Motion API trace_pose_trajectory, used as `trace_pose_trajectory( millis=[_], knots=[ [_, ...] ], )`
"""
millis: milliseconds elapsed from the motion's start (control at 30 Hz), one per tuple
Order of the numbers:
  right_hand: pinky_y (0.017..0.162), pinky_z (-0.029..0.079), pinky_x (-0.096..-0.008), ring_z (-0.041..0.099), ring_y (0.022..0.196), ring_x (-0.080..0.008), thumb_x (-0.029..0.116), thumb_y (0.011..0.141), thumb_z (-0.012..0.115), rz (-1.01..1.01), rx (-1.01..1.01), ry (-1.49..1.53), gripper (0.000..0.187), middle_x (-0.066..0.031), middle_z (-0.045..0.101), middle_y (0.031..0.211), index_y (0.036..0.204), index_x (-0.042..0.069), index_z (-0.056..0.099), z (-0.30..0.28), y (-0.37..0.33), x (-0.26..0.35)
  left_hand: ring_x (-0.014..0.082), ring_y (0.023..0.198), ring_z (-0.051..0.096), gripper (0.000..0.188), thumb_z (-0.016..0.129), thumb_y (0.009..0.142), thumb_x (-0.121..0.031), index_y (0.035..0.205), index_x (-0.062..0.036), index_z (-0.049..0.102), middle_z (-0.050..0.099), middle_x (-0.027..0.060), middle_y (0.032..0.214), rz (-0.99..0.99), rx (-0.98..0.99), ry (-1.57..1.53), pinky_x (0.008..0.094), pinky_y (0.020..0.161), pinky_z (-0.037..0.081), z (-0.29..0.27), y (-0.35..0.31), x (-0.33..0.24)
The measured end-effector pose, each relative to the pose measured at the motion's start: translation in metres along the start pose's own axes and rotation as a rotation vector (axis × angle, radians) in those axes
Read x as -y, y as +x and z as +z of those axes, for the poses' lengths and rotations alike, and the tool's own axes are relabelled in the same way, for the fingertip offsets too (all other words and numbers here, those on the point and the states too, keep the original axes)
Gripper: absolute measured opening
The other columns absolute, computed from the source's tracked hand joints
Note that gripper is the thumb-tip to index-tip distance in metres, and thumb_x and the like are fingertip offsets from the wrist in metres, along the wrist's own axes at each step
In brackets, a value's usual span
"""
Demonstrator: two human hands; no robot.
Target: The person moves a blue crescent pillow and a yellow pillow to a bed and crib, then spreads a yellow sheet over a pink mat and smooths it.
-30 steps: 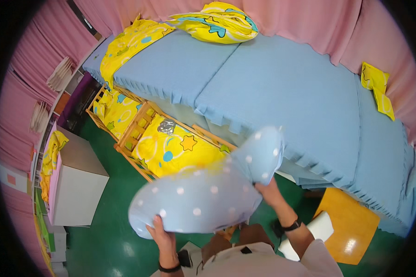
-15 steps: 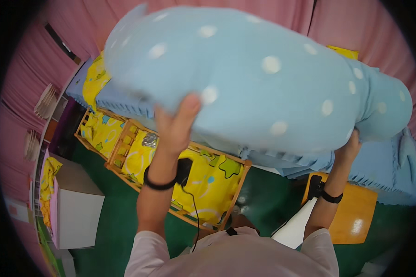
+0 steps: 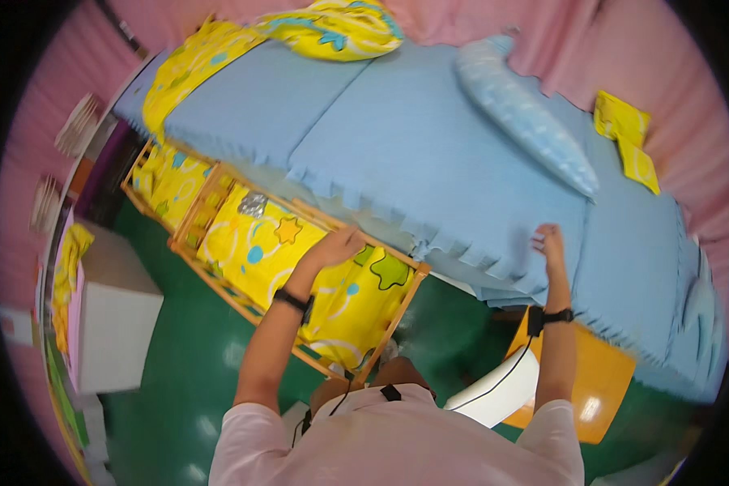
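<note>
From my end, the left hand (image 3: 340,245) is at the middle of the frame over the cot (image 3: 397,320), fingers loosely extended and holding nothing; I can't tell whether it touches the yellow bedding (image 3: 239,239). The right hand (image 3: 549,241), right of centre, has its fingers bent and parted with nothing between them, in front of the blue bed (image 3: 413,154). I see the dotted pillow (image 3: 526,121) lying slantwise on that bed at upper right, its lower end above the right hand and apart from it. A yellow bundle (image 3: 332,32) rests at the top by the pink curtain (image 3: 462,16), and at lower right I have a white seat (image 3: 498,393) next to an orange table (image 3: 603,389).
</note>
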State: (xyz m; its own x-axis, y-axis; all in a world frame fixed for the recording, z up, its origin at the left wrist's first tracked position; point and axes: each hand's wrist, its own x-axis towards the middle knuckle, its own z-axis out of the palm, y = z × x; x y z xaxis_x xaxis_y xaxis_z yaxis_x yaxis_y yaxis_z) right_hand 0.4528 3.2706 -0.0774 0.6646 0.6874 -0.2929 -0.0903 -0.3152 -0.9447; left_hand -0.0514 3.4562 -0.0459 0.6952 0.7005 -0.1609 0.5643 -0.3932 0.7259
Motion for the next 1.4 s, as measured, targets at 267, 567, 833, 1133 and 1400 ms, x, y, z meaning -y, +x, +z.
trace_pose_trajectory(
  millis=[267, 567, 833, 1133, 1400],
  knots=[
    [0.06, 0.048, -0.0272, 0.061, 0.07, -0.0134, 0.018, 0.09, 0.056, 0.102, 0.899, -0.308, 0.019, -0.005, 0.061, 0.079, 0.097, 0.001, 0.057, 0.229, -0.134, -0.136, 0.0397, 0.084, 0.063, 0.025, 0.058, 0.085, -0.025, 0.091, -0.0006, 0.058, 0.065, 0.0217, 0.087, -0.971, -0.353, -0.013, 0.0454, 0.073, 0.049, 0.069, -0.402, 0.081],
    [0.068, 0.049, -0.0303, 0.062, 0.076, -0.0181, 0.024, 0.089, 0.057, -0.132, 1.69, -0.736, 0.025, -0.0093, 0.064, 0.085, 0.097, 0.001, 0.059, 0.357, -0.346, -0.136, 0.0404, 0.087, 0.061, 0.025, 0.058, 0.085, -0.026, 0.088, -0.0017, 0.058, 0.064, 0.0214, 0.088, -1.263, -0.693, -0.227, 0.0474, 0.074, 0.048, 0.257, -0.611, -0.005],
    [0.068, 0.048, -0.0287, 0.06, 0.073, -0.0175, 0.013, 0.089, 0.055, -0.204, 1.937, -0.804, 0.014, -0.0079, 0.061, 0.081, 0.094, 0.0, 0.057, 0.383, -0.516, -0.179, 0.039, 0.083, 0.061, 0.019, 0.056, 0.087, -0.022, 0.091, -0.0037, 0.056, 0.064, 0.0202, 0.085, -1.302, -1.059, -0.407, 0.0471, 0.07, 0.047, 0.327, -0.692, -0.14],
    [0.07, 0.049, -0.0328, 0.062, 0.074, -0.0225, 0.018, 0.086, 0.06, -0.801, 2.562, -0.916, 0.02, -0.0133, 0.063, 0.08, 0.094, 0.0, 0.057, 0.299, -0.845, -0.225, 0.038, 0.078, 0.059, 0.015, 0.057, 0.085, -0.018, 0.085, -0.0028, 0.053, 0.062, 0.0177, 0.079, -1.754, -1.684, -0.313, 0.046, 0.067, 0.046, 0.463, -0.808, -0.277],
    [0.071, 0.049, -0.033, 0.061, 0.075, -0.0238, 0.014, 0.088, 0.058, -0.843, 3.292, -0.914, 0.017, -0.0141, 0.063, 0.083, 0.095, -0.001, 0.057, 0.175, -0.994, -0.265, 0.0364, 0.074, 0.057, 0.01, 0.058, 0.085, -0.011, 0.083, -0.0016, 0.053, 0.058, 0.0174, 0.076, -2.33, -2.261, -0.471, 0.0424, 0.066, 0.046, 0.561, -0.677, -0.423]
  ],
)
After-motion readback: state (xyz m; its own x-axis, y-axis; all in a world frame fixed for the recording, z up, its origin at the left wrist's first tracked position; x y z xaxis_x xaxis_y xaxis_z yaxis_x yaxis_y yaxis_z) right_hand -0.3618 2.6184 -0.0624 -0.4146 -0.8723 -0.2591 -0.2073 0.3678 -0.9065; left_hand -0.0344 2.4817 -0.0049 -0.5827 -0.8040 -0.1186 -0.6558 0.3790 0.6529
